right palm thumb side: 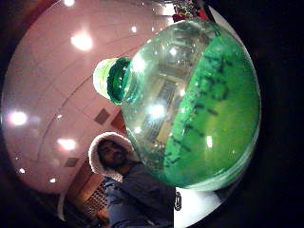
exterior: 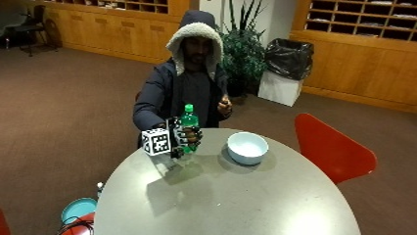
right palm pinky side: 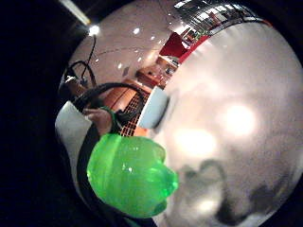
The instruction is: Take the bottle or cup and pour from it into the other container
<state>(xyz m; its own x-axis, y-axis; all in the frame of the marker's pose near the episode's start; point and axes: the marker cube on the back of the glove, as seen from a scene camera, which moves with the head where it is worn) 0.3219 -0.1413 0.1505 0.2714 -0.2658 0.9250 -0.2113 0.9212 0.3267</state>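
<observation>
The gloved right hand (exterior: 185,138) is wrapped around the lower body of a green bottle (exterior: 189,123), its fingers (exterior: 194,135) curled across the front of it. The bottle stands upright in that grasp, at the table edge nearest the person; its green cap and shoulder rise above the hand, while its lower half is covered by the glove, so it cannot be told whether its base rests on the table (exterior: 261,200) or is just clear of it. The thumb-side palm view shows the bottle (right palm thumb side: 190,104) filling most of the frame, close against the palm, with a clear upper portion, a green label band carrying dark print too small to read, and the capped neck (right palm thumb side: 114,80) pointing away. The little-finger-side view shows the bottle's lobed green base (right palm pinky side: 130,175) next to the pale table surface (right palm pinky side: 236,118). The liquid level inside cannot be made out. The person's bare left hand (exterior: 224,105) is raised at chest height, fingers loosely closed, apart from the bottle and touching nothing on the table. A white bowl (exterior: 247,147) sits on the table on the person's left of the bottle, near it but not touching; from the little-finger-side view it (right palm pinky side: 154,108) appears only as a rim and wall. A red chair (exterior: 329,147) stands at the table's far side from the bottle, partly cut by the tabletop.
</observation>
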